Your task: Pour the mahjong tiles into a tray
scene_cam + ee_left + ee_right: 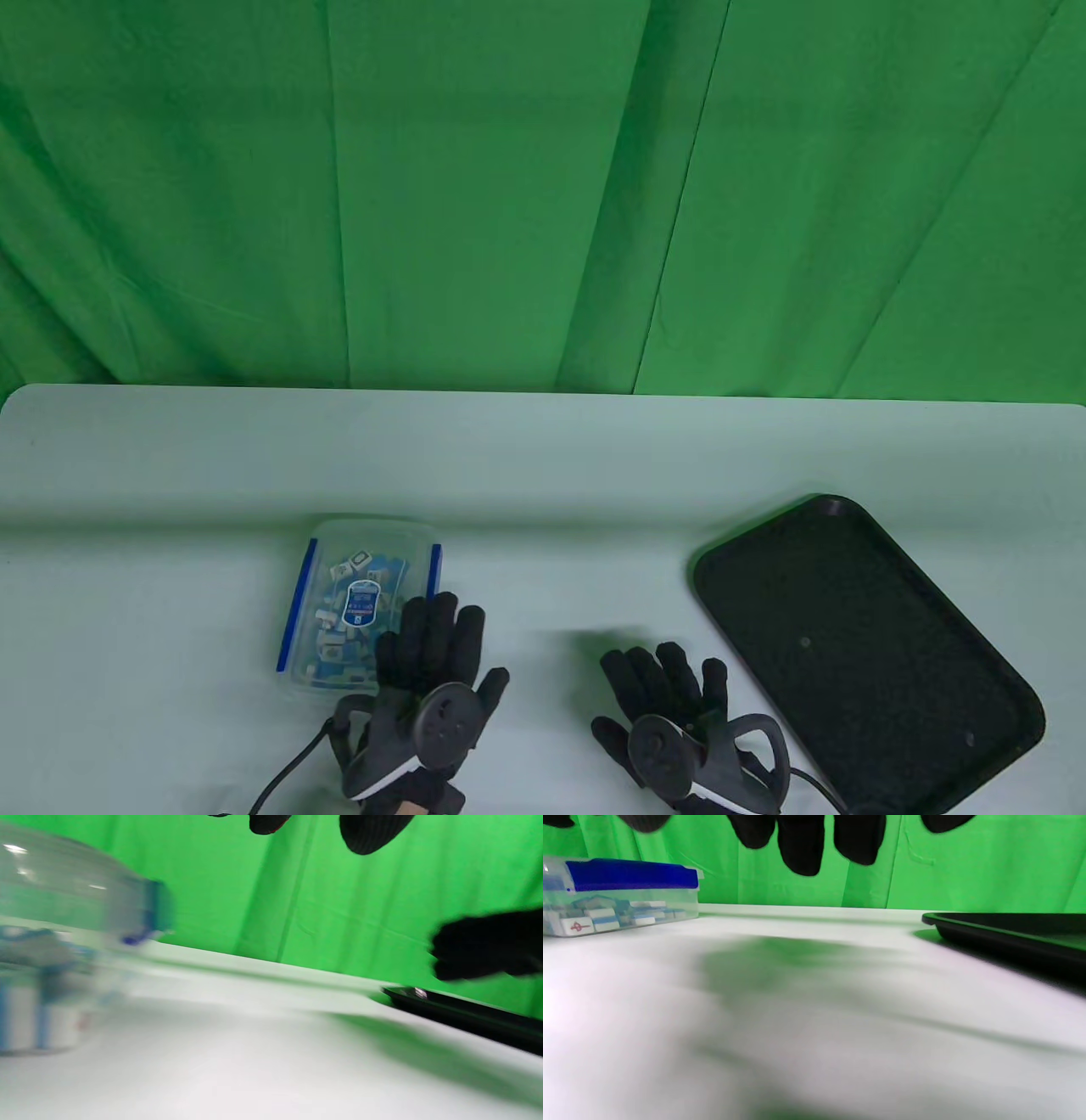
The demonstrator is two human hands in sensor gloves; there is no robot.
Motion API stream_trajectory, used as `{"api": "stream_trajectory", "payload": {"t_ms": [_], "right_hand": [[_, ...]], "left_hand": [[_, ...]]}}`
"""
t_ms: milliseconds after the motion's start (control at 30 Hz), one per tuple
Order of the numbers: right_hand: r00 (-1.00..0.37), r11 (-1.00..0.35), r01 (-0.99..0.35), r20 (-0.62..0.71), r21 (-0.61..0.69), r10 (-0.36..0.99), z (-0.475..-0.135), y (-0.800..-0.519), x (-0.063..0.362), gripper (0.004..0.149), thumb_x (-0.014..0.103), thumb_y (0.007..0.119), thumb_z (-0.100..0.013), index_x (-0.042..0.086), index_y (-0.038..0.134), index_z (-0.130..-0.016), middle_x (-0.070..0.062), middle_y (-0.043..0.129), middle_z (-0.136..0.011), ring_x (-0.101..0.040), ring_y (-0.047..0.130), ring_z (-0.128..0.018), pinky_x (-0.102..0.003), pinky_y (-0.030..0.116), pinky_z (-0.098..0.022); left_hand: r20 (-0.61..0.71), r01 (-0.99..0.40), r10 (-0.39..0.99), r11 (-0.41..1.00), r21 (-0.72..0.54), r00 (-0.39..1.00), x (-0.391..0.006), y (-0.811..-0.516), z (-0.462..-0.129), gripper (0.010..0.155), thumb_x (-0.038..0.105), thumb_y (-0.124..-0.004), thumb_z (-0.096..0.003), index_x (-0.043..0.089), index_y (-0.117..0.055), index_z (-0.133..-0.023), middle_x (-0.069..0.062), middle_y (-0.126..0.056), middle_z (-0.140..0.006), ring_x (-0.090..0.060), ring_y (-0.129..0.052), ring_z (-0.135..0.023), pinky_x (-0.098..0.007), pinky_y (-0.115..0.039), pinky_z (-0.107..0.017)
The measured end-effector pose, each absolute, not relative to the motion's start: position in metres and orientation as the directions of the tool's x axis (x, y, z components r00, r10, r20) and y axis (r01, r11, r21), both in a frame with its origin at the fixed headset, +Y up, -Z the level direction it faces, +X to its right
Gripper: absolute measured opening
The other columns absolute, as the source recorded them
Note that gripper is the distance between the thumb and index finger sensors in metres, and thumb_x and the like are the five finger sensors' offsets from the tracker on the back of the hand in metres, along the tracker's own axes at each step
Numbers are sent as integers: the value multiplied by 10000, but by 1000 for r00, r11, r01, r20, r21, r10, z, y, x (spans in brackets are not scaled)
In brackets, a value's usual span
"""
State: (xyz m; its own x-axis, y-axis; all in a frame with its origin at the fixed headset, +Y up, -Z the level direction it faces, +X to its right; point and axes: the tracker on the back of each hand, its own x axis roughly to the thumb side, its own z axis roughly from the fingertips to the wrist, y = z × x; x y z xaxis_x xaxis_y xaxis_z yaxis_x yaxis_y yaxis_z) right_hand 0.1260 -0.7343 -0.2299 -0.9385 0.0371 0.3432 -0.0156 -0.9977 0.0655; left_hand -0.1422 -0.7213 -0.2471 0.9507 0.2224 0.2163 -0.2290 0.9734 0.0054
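Observation:
A clear plastic box [361, 598] with blue side clasps and its lid on holds several mahjong tiles [356, 567]. It lies left of centre on the table. My left hand [437, 654] is open, fingers spread, just right of the box's near corner, holding nothing. The box shows blurred at the left of the left wrist view [63, 955] and at the left of the right wrist view [619, 895]. The black tray [857, 645] lies empty at the right. My right hand [666, 688] is open above the table between box and tray.
The white table [543, 458] ends at a green backdrop [543, 187]. Tracker cables [288, 764] trail off the near edge. The tray's rim shows in the left wrist view [462, 1012] and in the right wrist view [1005, 929].

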Motion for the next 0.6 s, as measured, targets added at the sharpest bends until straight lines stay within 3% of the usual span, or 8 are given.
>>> {"api": "stream_trajectory", "payload": {"t_ms": [267, 433, 600], "right_hand": [[-932, -997, 1, 361, 75, 26, -229, -737, 126, 712, 635, 501, -623, 255, 378, -1212, -89, 526, -1253, -441, 467, -1146, -756, 353, -772], [-931, -997, 5, 363, 74, 22, -228, -737, 126, 708, 632, 502, -625, 255, 382, -1211, -88, 535, -1249, -441, 476, -1143, -757, 358, -771], [-932, -997, 10, 362, 75, 18, -228, -738, 128, 695, 628, 505, -626, 265, 394, -1208, -84, 544, -1246, -442, 482, -1140, -756, 362, -771]], "left_hand": [[-77, -307, 320, 941, 142, 944, -223, -709, -248, 721, 484, -528, -663, 62, -312, -1206, -292, -215, -1205, -562, -182, -1068, -751, -297, -656], [-258, -424, 422, 904, 52, 869, -259, -733, -254, 744, 480, -548, -669, 38, -276, -1201, -320, -220, -1194, -587, -200, -1058, -753, -312, -651], [-298, -562, 550, 825, 50, 780, -272, -747, -256, 737, 455, -563, -668, -6, -315, -1187, -369, -359, -1168, -617, -461, -1031, -714, -483, -655]]}}
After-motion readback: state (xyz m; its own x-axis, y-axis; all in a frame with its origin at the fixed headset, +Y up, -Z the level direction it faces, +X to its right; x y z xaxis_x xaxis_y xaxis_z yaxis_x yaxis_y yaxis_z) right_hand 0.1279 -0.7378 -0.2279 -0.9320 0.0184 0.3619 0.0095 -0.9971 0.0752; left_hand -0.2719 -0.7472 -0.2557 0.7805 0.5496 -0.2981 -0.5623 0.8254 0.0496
